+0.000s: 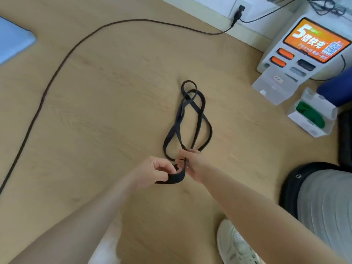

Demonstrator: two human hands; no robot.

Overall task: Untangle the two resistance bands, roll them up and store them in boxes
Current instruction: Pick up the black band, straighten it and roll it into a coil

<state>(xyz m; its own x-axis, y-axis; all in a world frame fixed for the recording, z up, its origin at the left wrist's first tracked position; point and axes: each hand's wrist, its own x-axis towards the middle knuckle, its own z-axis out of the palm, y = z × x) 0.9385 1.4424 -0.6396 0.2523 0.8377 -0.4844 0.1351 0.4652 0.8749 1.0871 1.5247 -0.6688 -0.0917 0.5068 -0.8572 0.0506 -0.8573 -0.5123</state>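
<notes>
Both forearms reaching out over the floor (114,92). Left hand (159,172) pinching the near end of the black band (198,119), folding it over; right hand (192,164) gripping it just beyond. Rest trailing straight away, loops crossing at the far end. Green band (308,116) sitting in a clear box (314,130), off right. Rolling forward looking likely.

Band (187,119) on floor (114,103), boxes (312,115) right.

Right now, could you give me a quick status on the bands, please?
Left hand and right hand gripping black band's near end. Green band boxed in clear box. Black band looped on the floor, nothing obstructing.
</notes>
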